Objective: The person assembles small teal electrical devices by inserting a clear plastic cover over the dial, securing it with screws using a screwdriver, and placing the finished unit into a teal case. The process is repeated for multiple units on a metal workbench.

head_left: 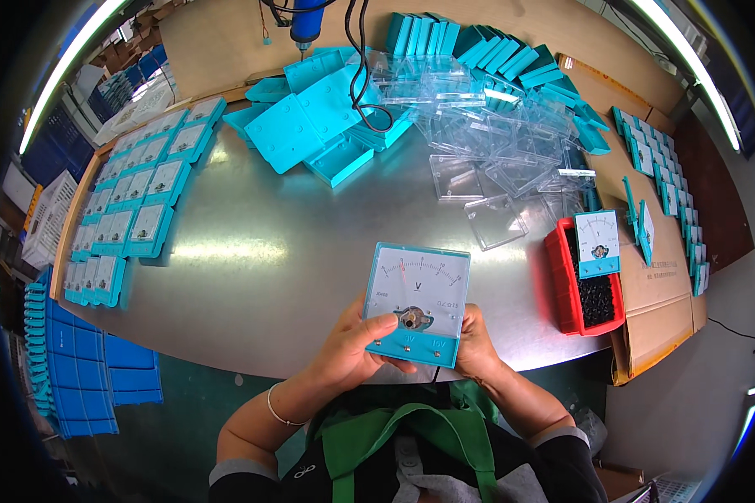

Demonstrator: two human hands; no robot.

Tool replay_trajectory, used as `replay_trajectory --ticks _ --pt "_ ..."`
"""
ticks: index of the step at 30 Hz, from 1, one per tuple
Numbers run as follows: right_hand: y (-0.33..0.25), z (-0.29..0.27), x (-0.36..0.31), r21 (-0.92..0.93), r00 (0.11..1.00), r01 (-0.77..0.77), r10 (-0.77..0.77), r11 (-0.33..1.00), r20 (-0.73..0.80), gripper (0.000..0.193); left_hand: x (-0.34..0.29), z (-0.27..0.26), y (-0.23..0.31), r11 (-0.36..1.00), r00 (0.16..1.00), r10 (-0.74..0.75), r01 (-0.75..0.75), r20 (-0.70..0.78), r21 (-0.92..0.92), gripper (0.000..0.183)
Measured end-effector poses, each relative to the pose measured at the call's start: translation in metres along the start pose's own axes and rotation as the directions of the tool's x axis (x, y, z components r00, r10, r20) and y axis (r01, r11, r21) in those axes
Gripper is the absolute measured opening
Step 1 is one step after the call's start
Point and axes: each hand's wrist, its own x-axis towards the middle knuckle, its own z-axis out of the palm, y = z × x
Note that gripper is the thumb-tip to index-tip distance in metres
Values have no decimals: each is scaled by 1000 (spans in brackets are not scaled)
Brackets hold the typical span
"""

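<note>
Near the front edge of the metal table I hold a teal-framed panel voltmeter (417, 293) with a white dial and a clear front, its face turned up. My left hand (352, 348) grips its lower left side, the thumb lying on the front beside the round metal part. On the lower right side, my right hand (476, 345) closes around the edge, its fingers mostly hidden behind the meter. A second voltmeter (596, 243) leans on a red bin (569, 289) to the right, which holds many small black parts (596, 303).
Teal housings (289, 134) and clear covers (499, 142) lie heaped across the back of the table (310, 251). Rows of meters stand at the left (147, 222) and right (669, 197). A blue electric screwdriver (307, 23) with a dangling black cable hangs above. Cardboard (667, 310) lies beside the bin.
</note>
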Motion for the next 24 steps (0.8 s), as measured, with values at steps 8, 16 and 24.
replay_trajectory --ticks 8,16,24 --pt "0 4 -2 -8 1000 4 -4 1000 0 17 -4 4 -1 999 998 43 -43 -51 10 46" --pt "-3 3 4 -38 999 -21 23 999 36 18 -6 -3 3 1000 1000 23 -23 12 9 50" --pt "-9 4 24 -110 968 -209 222 972 119 17 -7 -24 1 997 997 75 -74 29 -29 49"
